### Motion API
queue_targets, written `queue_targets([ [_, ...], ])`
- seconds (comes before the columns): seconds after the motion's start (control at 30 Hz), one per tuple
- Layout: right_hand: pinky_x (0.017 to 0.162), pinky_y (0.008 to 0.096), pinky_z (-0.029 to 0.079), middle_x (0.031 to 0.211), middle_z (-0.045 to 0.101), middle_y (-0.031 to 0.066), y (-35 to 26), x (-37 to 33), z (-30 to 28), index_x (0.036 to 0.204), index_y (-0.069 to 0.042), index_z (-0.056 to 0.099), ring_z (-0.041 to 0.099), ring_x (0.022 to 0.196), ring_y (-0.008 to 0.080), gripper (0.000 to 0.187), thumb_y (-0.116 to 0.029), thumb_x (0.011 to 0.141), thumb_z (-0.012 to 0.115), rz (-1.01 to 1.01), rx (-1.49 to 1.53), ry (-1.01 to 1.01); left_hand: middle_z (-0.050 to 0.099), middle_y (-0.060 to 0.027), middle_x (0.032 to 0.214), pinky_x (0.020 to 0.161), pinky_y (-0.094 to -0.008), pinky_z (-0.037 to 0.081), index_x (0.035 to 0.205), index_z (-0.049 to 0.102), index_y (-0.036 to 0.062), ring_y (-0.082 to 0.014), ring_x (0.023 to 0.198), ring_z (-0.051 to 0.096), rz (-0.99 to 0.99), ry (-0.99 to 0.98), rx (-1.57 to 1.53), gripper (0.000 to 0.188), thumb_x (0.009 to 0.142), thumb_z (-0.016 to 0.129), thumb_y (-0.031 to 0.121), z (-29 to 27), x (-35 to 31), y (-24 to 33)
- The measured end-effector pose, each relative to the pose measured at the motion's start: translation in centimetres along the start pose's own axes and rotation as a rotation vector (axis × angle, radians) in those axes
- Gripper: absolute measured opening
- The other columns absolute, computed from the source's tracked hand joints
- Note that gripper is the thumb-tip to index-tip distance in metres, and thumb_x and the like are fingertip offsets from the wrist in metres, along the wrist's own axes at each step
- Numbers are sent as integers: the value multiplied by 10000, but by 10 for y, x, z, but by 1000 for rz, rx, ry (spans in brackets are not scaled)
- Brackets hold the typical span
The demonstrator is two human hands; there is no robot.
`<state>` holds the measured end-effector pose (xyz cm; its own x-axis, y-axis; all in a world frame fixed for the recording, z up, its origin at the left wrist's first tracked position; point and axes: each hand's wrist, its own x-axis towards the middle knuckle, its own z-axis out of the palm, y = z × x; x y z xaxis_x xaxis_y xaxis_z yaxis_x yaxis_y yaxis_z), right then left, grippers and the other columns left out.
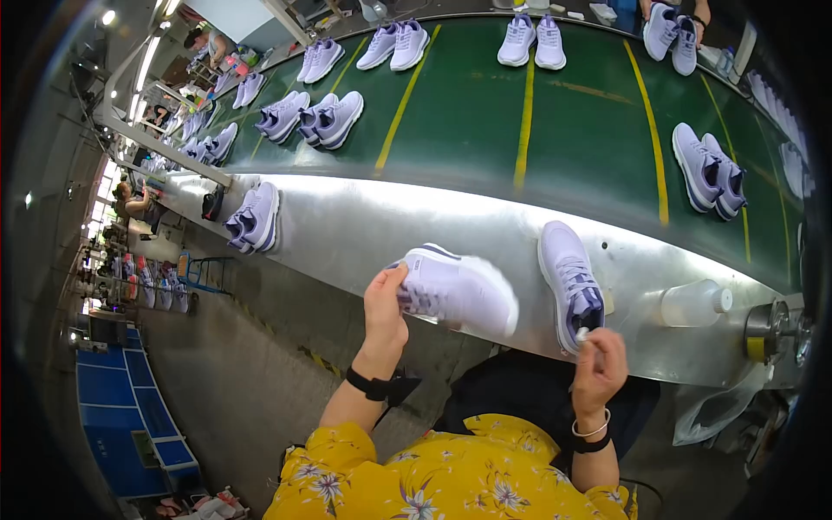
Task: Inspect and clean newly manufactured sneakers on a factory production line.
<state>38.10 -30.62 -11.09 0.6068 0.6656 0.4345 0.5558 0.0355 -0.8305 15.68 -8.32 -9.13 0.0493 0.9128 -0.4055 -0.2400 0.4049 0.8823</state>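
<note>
My left hand (385, 314) grips a pale lavender sneaker (459, 290) by its tongue and collar area, tilted above the metal ledge's near edge. The shoe's toe points right and is slightly smeared by motion. Another lavender sneaker (570, 277) stands on the metal ledge (373, 234) to the right, toe away from me, its dark-lined opening facing me. Close to that shoe's heel, my right hand (600, 371) is closed in a pinch on a small white piece (581, 333), too small to name.
Beyond the ledge runs a green conveyor belt (468, 113) with yellow lines and several pairs of lavender sneakers. A white plastic bottle (693, 303) and a metal can (767, 329) stand at right. One pair of sneakers (256, 218) sits on the ledge at left. Another person's hands (700, 13) hold shoes across the belt.
</note>
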Motion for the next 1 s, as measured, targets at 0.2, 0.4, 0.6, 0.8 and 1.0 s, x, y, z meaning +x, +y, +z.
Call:
queue_targets([
  [0.2, 678, 233, 429, 891, 620, -18, 56, 11, -12, 1079, -7, 661, 528, 797, 69, 124, -112, 1017, 639, 550, 534, 470, 606, -153, 1246, 1021, -395, 508, 1364, 473, -18, -258, 1163, 619, -442, -370, -207, 408, 1004, 593, 131, 11, -35, 9],
  [0.4, 696, 234, 526, 867, 638, -13, 82, 5, 18, 1113, -6, 651, 593, 741, 68, 198, -173, 1010, 680, 798, 850, 526, 585, -181, 1270, 1064, -383, 468, 1502, 358, 31, -309, 1221, 589, 243, -450, 415, 662, 919, 670, -10, 35, -50, -5],
  [0.6, 810, 277, 562, 960, 667, 17, 54, -4, 58, 1130, 14, 673, 630, 836, 107, 199, -130, 995, 692, 840, 858, 267, 618, -169, 1042, 879, -452, 483, 1512, 444, 115, -361, 978, 595, 894, -851, 1404, 753, 818, 721, 28, 59, -54, -18],
  [0.8, 661, 189, 420, 880, 663, -36, 62, 0, 58, 1087, 0, 697, 544, 738, 26, 180, -143, 980, 716, 820, 849, 219, 606, -121, 796, 810, -453, 472, 1411, 552, 205, -347, 806, 611, 809, -897, 1353, 647, 805, 710, 45, 56, -47, -17],
  [1.0, 709, 225, 496, 893, 662, -11, 77, -5, 57, 1093, -12, 673, 621, 779, 70, 180, -152, 985, 707, 847, 641, 166, 623, -109, 827, 768, -442, 480, 1152, 701, 204, -324, 843, 630, 857, -922, 1489, 471, 730, 873, 326, 70, -37, -43],
])
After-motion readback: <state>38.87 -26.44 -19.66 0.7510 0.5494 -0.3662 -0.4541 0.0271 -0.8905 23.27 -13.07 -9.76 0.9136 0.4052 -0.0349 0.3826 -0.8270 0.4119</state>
